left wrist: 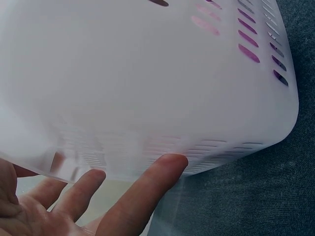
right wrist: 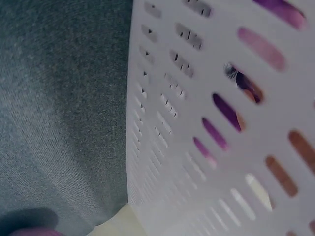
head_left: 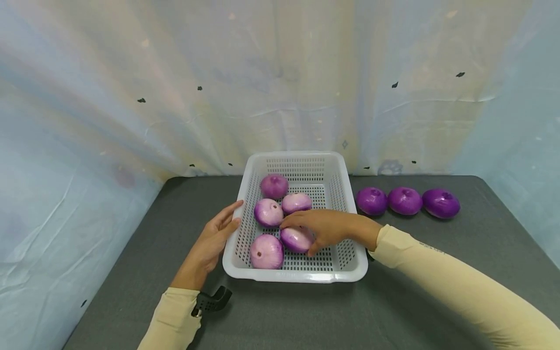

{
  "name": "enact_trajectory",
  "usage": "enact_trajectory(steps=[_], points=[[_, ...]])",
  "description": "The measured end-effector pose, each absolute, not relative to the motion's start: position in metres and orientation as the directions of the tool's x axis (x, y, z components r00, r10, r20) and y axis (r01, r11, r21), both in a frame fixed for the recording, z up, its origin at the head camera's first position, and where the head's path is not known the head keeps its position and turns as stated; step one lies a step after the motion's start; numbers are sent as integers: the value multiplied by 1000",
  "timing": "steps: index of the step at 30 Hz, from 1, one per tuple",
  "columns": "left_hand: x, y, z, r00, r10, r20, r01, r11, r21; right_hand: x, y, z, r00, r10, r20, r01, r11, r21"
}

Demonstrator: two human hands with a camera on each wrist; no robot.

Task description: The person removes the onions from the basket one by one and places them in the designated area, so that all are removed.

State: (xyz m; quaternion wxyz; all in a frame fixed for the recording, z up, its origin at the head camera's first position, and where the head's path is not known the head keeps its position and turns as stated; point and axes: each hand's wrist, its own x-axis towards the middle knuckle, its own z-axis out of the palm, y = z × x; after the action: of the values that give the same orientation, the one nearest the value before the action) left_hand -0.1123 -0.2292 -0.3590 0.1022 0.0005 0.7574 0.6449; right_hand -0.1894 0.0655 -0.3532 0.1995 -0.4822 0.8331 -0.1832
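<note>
A white slotted plastic basket (head_left: 296, 277) stands on the dark table with several red onions in it. My right hand (head_left: 325, 226) reaches over its right wall and grips a red onion (head_left: 297, 239) between thumb and fingers. At the left wall, my left hand (head_left: 216, 238) touches the basket from outside with fairly straight fingers, seen against the wall in the left wrist view (left wrist: 133, 201). Around the gripped onion lie a large pale onion (head_left: 267, 252), another onion (head_left: 269, 212), a pale one (head_left: 297, 202) and a purple one (head_left: 274, 186). The basket wall hides the right hand in the right wrist view.
On the table right of the basket sit three darker purple onions in a row: one onion (head_left: 371, 201), a second onion (head_left: 405, 201) and a third onion (head_left: 441, 203). A patterned curtain (head_left: 280, 87) hangs behind the dark cloth-covered table (head_left: 280, 316).
</note>
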Motion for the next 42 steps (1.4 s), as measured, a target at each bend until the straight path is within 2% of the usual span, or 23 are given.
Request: enact_trajectory(steps=[7, 13, 20, 24, 32, 42], points=[[-113, -228, -358, -978, 133, -159, -135, 174, 975, -186, 68, -350, -514, -844, -153, -705, 517, -485], [-114, -228, -357, -977, 135, -166, -140, 179, 974, -189, 81, -338, -534, -841, -81, -688, 489, -537], [-116, -228, -355, -978, 131, -161, -136, 185, 973, -203, 94, -338, -623, -782, 24, -648, 499, -575], [-115, -227, -355, -976, 130, -176, -151, 185, 971, -207, 95, -346, -646, -759, 83, -647, 487, -587], [-113, -230, -358, -977, 115, -181, -155, 204, 967, -208, 92, -347, -710, -690, 138, -566, 443, -696], [-113, -229, -359, -976, 106, -192, -170, 190, 967, -207, 94, -349, -740, -646, 189, -541, 405, -737]])
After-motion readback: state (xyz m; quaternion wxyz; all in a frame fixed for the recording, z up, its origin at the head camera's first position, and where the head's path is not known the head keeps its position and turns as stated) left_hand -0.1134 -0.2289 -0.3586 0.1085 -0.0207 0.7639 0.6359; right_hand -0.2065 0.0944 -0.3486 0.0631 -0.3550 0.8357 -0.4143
